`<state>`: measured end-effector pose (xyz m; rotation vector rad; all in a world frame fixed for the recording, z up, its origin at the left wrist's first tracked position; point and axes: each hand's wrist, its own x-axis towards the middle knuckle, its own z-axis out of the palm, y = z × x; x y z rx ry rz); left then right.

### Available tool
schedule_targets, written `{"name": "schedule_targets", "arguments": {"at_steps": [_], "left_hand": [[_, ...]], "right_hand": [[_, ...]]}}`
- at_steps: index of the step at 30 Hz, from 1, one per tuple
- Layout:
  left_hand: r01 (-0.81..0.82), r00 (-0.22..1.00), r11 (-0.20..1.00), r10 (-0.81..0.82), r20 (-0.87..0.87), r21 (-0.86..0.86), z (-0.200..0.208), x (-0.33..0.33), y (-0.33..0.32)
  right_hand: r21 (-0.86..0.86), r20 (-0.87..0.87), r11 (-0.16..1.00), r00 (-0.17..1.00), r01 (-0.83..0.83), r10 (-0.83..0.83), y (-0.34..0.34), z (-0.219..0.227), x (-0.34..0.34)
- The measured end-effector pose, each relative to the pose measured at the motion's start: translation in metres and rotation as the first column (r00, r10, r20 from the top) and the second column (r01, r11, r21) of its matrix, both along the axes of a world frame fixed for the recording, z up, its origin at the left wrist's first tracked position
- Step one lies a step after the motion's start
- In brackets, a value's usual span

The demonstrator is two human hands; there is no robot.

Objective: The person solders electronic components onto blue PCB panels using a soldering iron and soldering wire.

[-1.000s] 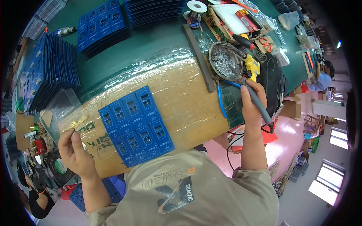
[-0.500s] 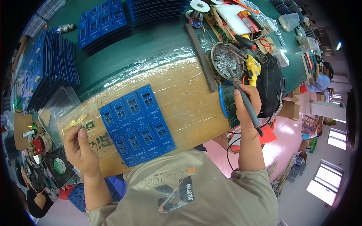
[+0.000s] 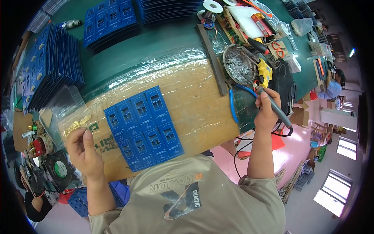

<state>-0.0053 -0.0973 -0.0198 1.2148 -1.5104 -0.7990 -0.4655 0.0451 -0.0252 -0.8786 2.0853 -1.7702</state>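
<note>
**8 blue boards on the mat, iron over the dish**

Seen from above: 1 blue panel [image 3: 143,126] lying flat on the taped brown work mat [image 3: 194,105], made up of 8 small boards in 2 rows of 4, untouched by either hand.

Left hand [image 3: 83,150] resting on the mat's left end, just beside the panel, fingers curled inward with thumb against fingertips near a scatter of small gold-coloured parts [image 3: 76,125]; too small to tell whether a part is pinched.

Right hand [image 3: 267,109] clenched around the dark handle of 1 soldering iron [image 3: 269,99], tip pointing up into 1 round metal dish [image 3: 239,64] of grey scraps at the mat's right edge. 1 long dark bar [image 3: 212,58] lying between dish and mat.

Farther back on the green table [image 3: 163,43]: 3 groups of stacked blue boards, 1 fanned at far left [image 3: 46,66]. 2 solder spools [image 3: 212,7] at the top edge. 1 black fan [image 3: 58,169] at lower left.
</note>
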Motion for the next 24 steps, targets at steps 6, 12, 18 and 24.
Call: {"name": "schedule_targets", "arguments": {"at_steps": [6,12,18,24], "left_hand": [[0.043,0.997,0.999,-0.043,0.067,0.01,0.006,-0.003,0.003],[0.123,0.954,0.983,-0.081,0.288,-0.133,0.03,-0.03,-0.003],[0.35,0.821,0.91,-0.184,0.541,-0.221,0.034,-0.066,-0.012],[0.472,0.792,0.862,-0.323,0.518,-0.184,0.017,-0.084,-0.015]], "right_hand": [[-0.16,0.261,0.986,0.965,0.033,0.01,-0.007,0.003,-0.006],[0.217,-0.305,0.97,0.952,0.107,-0.036,-0.017,0.027,-0.025],[-0.193,-0.15,0.954,0.968,-0.228,0.201,-0.043,0.015,0.031],[-0.111,-0.087,0.855,0.862,-0.507,0.5,-0.067,0.001,0.104]]}}
